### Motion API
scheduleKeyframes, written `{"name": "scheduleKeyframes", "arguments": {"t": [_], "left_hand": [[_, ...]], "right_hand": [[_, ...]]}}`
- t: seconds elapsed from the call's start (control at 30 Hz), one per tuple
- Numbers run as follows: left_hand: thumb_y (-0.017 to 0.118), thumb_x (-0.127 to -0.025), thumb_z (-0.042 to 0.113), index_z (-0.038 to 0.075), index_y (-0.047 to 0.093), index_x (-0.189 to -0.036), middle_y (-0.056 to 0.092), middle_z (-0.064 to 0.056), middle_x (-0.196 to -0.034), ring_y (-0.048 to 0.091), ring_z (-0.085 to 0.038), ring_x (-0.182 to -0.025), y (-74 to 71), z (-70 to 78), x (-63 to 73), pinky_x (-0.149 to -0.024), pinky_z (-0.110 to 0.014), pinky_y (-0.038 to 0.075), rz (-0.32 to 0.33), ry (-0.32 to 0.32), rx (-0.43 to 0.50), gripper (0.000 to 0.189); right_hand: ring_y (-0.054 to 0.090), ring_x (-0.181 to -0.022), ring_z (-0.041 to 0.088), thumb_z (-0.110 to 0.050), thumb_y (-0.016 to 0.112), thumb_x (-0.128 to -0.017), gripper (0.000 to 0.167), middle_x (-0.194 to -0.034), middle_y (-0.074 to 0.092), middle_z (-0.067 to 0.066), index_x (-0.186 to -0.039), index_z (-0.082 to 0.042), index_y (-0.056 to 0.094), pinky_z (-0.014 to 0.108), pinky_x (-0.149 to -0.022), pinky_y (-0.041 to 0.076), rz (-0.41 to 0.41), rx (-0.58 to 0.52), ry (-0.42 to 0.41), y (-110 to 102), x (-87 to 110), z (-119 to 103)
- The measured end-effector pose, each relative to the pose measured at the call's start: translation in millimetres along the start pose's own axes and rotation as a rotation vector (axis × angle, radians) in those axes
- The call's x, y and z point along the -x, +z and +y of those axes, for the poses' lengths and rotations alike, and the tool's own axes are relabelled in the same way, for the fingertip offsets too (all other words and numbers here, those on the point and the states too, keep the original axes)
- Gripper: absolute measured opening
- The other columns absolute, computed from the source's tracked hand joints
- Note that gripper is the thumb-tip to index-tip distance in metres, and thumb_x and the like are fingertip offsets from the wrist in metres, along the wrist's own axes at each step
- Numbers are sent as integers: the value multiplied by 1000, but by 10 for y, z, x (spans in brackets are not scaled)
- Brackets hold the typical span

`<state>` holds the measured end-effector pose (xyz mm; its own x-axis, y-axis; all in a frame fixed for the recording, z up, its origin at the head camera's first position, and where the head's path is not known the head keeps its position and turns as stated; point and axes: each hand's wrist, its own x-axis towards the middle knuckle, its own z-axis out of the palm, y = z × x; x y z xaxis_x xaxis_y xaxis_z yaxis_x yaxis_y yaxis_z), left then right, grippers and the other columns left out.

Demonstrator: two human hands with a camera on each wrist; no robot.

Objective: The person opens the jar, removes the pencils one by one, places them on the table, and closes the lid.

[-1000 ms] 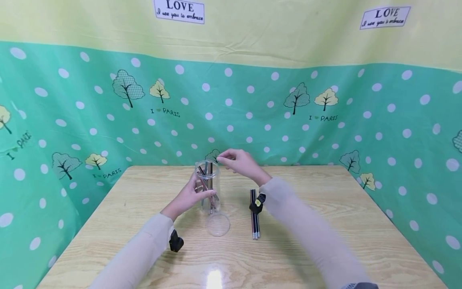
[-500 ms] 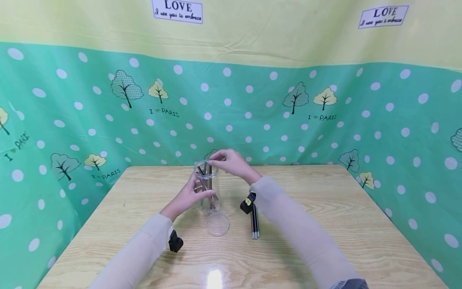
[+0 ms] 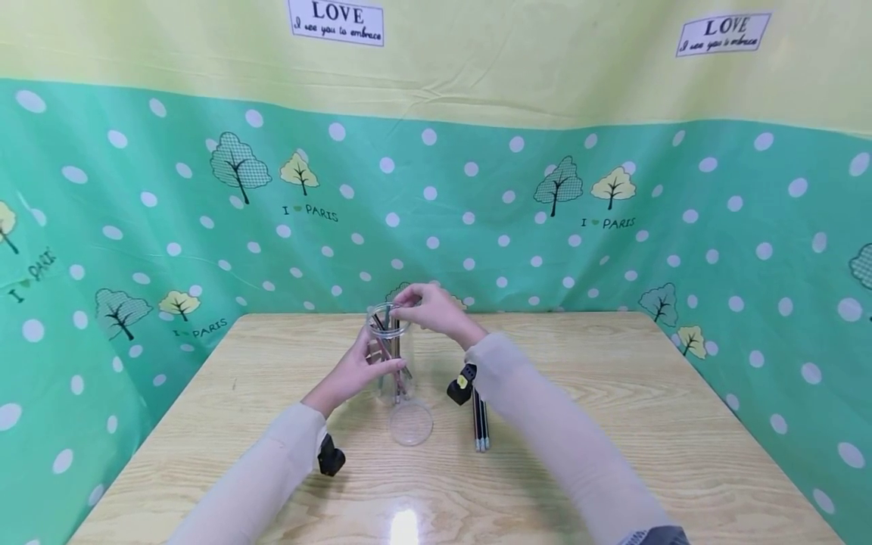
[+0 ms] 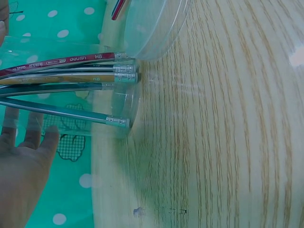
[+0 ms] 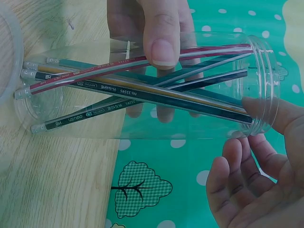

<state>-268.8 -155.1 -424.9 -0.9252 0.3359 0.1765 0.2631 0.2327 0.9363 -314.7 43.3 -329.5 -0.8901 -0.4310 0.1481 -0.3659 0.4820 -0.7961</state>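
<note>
While the head view shows me a wood-grained table point(image 3: 613, 393) before dotted green cloth point(image 3: 436, 204), the left wrist has my left grip point(image 4: 23, 175) round the pencil jar point(image 4: 124, 99) standing there, the right wrist my right grip point(image 5: 275, 192) at its rim point(image 5: 270, 61), pinching or not, I cannot tell.

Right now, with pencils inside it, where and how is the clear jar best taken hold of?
Probably around mid-height of the clear jar, coming from its left side, fingers behind and thumb in front, as the left hand holds it. The jar stands roughly upright and its wall is round, which suits a wrapping grip, and this leaves the rim to the right hand.
</note>
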Motion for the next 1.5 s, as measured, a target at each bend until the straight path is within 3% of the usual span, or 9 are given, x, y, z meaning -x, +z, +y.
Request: {"name": "scheduleKeyframes", "arguments": {"t": [0.47, 0.6, 0.83, 1.37, 1.5], "left_hand": [[78, -90, 24, 49, 15, -155, 39, -9, -151, 45, -34, -134, 13, -13, -7, -112, -58, 32, 5, 0, 3, 93], [78, -91, 26, 49, 15, -155, 45, -10, -146, 47, -34, -133, 8, -17, -1, -112, -59, 32, 5, -7, 1, 92], [78, -90, 27, 46, 15, -156, 40, -7, -151, 47, -34, -133, 5, -33, -3, -111, -57, 35, 1, 11, 6, 93], [78, -91, 25, 47, 15, -156, 42, -8, -149, 48, -33, -131, 3, -13, -4, -109, -55, 38, 5, 9, 18, 93], [77, -91, 26, 45, 16, -156, 44, -10, -147, 50, -33, -130, 2, -20, -8, -106, -53, 43, 4, -3, 20, 92]], "right_hand": [[59, -78, 17, -21, 73, -94, 16, -97, 63, 4, -106, -11, 71, 27, -63, 55, 38, -36, 22, 45, 25, -4], [58, -73, 16, -22, 72, -95, 16, -95, 64, 3, -106, -11, 72, 26, -61, 54, 48, -27, 12, 58, 33, 3], [57, -68, 14, -23, 71, -96, 16, -94, 65, 2, -106, -12, 72, 25, -59, 51, 74, 1, -18, 79, 45, 2], [60, -80, 15, -27, 69, -97, 17, -91, 67, -3, -105, -12, 74, 27, -67, 51, 105, 76, -56, 83, 55, -40], [60, -83, 14, -29, 70, -96, 18, -90, 68, -4, -102, -13, 75, 27, -69, 51, 120, 91, -63, 85, 56, -47]]}}
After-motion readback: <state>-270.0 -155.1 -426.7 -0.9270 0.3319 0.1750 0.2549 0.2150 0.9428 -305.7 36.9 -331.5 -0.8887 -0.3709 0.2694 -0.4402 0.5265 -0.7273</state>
